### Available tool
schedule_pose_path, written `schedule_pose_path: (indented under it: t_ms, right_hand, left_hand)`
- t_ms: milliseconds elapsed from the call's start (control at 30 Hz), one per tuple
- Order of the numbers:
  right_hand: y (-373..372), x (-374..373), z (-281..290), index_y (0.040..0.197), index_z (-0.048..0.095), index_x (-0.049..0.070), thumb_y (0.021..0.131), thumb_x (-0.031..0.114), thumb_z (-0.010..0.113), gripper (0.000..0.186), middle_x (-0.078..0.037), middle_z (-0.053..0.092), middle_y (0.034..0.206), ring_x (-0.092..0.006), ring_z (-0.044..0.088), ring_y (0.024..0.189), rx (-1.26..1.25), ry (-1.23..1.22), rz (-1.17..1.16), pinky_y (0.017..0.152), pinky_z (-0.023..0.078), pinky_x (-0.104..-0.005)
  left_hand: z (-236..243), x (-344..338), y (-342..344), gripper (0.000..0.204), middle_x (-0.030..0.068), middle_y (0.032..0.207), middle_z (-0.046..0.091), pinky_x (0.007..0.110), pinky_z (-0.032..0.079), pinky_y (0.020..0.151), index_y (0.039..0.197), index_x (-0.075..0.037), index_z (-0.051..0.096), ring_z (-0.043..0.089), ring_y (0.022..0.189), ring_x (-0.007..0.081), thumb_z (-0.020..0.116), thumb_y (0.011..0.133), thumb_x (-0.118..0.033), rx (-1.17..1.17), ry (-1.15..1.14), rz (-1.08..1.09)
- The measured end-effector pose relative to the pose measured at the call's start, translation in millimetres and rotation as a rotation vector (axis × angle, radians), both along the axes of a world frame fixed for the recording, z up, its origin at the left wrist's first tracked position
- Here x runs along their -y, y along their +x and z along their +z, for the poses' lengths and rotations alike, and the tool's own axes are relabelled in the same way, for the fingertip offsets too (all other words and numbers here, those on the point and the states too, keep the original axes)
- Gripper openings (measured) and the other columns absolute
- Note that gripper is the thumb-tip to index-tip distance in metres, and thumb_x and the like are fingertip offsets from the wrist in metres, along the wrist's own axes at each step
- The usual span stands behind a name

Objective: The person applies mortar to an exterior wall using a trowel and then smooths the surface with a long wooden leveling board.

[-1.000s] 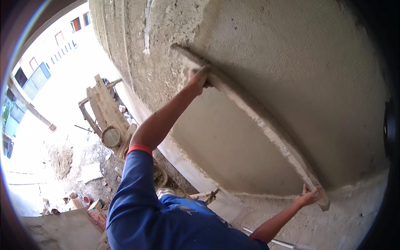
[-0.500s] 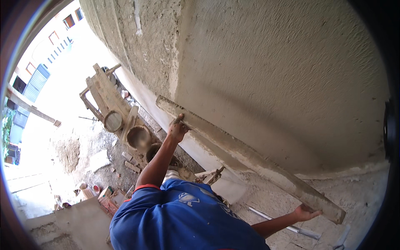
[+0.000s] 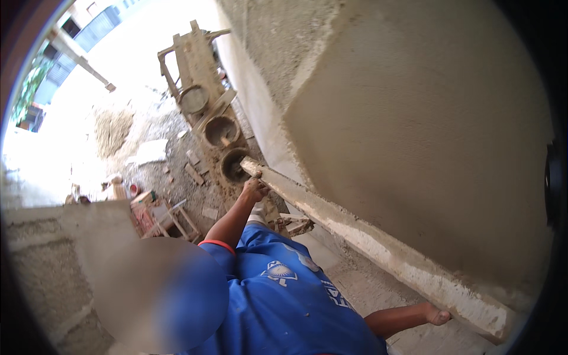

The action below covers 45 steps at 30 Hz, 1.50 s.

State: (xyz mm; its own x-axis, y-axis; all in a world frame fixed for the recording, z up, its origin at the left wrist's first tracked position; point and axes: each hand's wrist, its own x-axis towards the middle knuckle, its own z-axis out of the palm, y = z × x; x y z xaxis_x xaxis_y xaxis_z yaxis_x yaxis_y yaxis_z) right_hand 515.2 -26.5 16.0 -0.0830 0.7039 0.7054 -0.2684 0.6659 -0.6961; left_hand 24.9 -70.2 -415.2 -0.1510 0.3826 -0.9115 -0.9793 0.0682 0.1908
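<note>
My left hand [image 3: 254, 189] grips a long, plaster-coated straightedge [image 3: 364, 239] close to its upper end. Lower right, my right hand [image 3: 437, 315] holds the same straightedge toward its far end. The board slants across the view, held low and just off the freshly plastered wall [image 3: 432, 118]. A band of rougher render [image 3: 278, 35] borders the smooth area along its upper left. Below the board's upper end, a mortar bucket [image 3: 231, 165] is partly hidden behind it.
A plank scaffold [image 3: 194, 56] carries more buckets [image 3: 222, 127]. Beyond it lie a sand pile [image 3: 112, 130], a white sack [image 3: 152, 151], rubble and a wooden frame [image 3: 177, 219]. A block wall [image 3: 47, 260] stands lower left. A blurred patch covers part of the lower left.
Both hands have lowered the straightedge from across the plastered patch to its lower edge, toward my body. The view has swung, showing more of the scaffold and the wall at lower left.
</note>
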Motion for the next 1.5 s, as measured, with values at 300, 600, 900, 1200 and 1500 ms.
schedule_pose_path:
  t_ms: [300,600,900,1200,1500]
  right_hand:
    - [-294.2,-43.3,2.7,0.127,0.028,-0.009,0.048,0.009,0.058,0.086,-0.019,0.043,0.114,-0.0289,0.046,0.104,0.068,-0.213,-0.329,0.087,0.044,-0.0412]
    - [-492.0,-11.7,-34.3,0.118,0.033,-0.007,0.056,0.011,0.075,0.077,-0.015,0.044,0.107,-0.0231,0.049,0.097,0.265,-0.181,0.189,0.088,0.043,-0.0339]
    - [-553.3,21.4,-107.1,0.092,0.049,0.005,0.057,0.016,0.078,0.046,-0.008,0.051,0.08,-0.022,0.052,0.075,0.469,-0.077,0.271,0.066,0.044,-0.034]
    - [-541.3,26.7,-159.9,0.101,0.043,-0.001,0.067,0.012,0.061,0.041,-0.019,0.041,0.089,-0.0366,0.045,0.082,0.756,0.226,0.264,0.068,0.042,-0.043]
    - [-520.4,-0.2,-181.5,0.102,0.051,0.002,0.072,0.022,0.068,0.04,-0.018,0.055,0.097,-0.0317,0.056,0.091,0.669,-0.16,0.666,0.076,0.046,-0.0404]
  left_hand:
    - [-40.0,62.3,-39.2,0.029,0.006,0.062,0.049,0.027,0.036,0.036,0.094,-0.005,0.054,0.047,0.046,0.0183,0.06,0.082,-0.031,-0.158,-0.147,0.211]
    - [274.7,113.2,-154.4,0.059,0.0122,0.107,0.053,0.027,0.042,0.077,0.123,-0.001,0.038,0.052,0.088,0.0154,0.062,0.081,-0.035,-1.388,0.21,0.342]
    - [387.8,82.1,-103.6,0.095,0.018,0.134,0.029,0.039,0.032,0.093,0.135,0.001,0.016,0.038,0.115,0.0268,0.067,0.072,-0.047,-2.055,0.093,0.061]
    - [347.5,19.8,-87.0,0.079,0.0129,0.107,0.037,0.034,0.041,0.082,0.119,0.002,0.023,0.043,0.1,0.021,0.077,0.063,-0.011,-1.874,-0.219,0.388]
    - [341.3,68.7,-122.1,0.089,0.0163,0.113,0.04,0.035,0.048,0.074,0.123,-0.009,0.018,0.051,0.094,0.0225,0.078,0.06,-0.029,-2.078,-0.114,0.277]
